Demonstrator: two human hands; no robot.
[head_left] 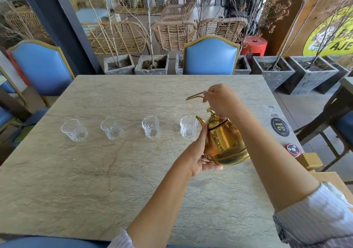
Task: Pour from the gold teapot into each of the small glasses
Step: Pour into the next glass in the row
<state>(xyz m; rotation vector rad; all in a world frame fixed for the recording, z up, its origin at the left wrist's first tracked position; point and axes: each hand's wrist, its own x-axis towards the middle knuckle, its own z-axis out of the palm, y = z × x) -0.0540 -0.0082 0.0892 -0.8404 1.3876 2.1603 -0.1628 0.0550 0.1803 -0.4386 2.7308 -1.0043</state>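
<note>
The gold teapot (224, 142) hangs above the stone table (95, 181), tilted with its spout toward the rightmost small glass (188, 127). My right hand (222, 100) grips the thin gold handle above the lid. My left hand (198, 155) cups the pot's lower left side and base. Several clear small glasses stand in a row: far left (74, 130), then (112, 128), then (151, 127), then the rightmost one beside the spout. All look empty. No liquid is visible at the spout.
A black round number tag (279, 127) and a red round disc (293, 149) lie near the table's right edge. A blue chair (210, 56) stands at the far side, another blue chair (41, 66) at the left. Stone planters line the floor behind.
</note>
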